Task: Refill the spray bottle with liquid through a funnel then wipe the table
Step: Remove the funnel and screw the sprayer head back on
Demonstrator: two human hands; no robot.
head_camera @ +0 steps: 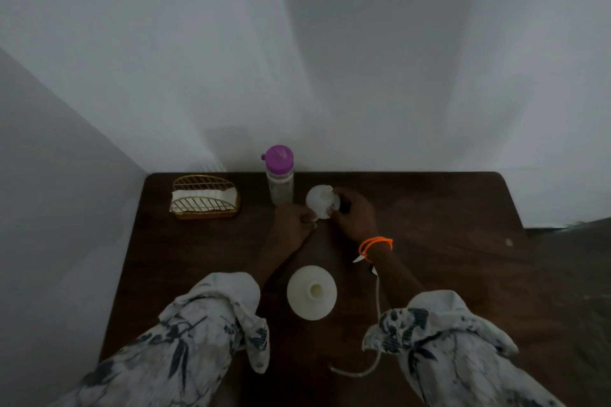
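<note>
Head: both hands (325, 220) around funnel (322, 201)

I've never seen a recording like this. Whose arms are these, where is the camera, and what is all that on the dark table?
There is no machine here: a person wears a wide-angle camera on the head, so you look down along their own arms in patterned sleeves. The left hand and the right hand, with orange bands at the wrist, both hold a small white bottle with its top off. Nearer the person, a white funnel sits mouth-down on the brown table. By the wall stands a clear bottle with a purple cap, and left of it a gold wire holder with white napkins. A thin white tube runs along the right arm; what it belongs to is unclear.
</note>
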